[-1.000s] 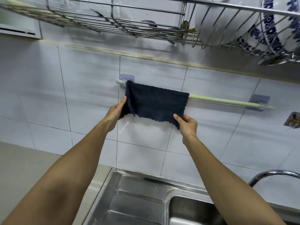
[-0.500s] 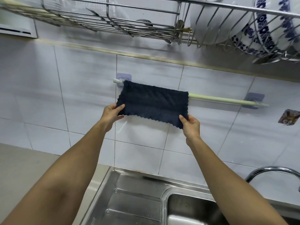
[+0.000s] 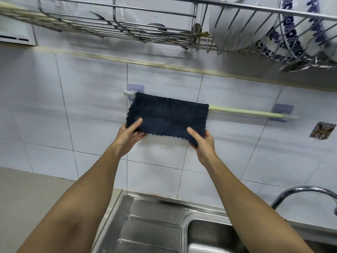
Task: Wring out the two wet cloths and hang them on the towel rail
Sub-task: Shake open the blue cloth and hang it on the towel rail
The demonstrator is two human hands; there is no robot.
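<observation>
The dark navy terry cloth [image 3: 167,116] hangs folded over the left end of the pale green towel rail [image 3: 244,112], its top fold running from just beside the rail's left wall bracket [image 3: 135,88] to about the middle of the bar. The left hand [image 3: 130,135] pinches the cloth's lower left corner, thumb on the front face and fingers behind, and the right hand [image 3: 203,140] grips the lower right corner in the same way; holding both bottom corners looks meant to draw the cloth flat and level so it dries spread out. The right half of the rail, up to the right bracket [image 3: 282,112], is bare, likely room for the second cloth, which is not in view. Below lies the stainless steel sink [image 3: 155,225], with the chrome tap [image 3: 308,190] at its right; overhead the wire dish rack [image 3: 127,33] limits upward room.
</observation>
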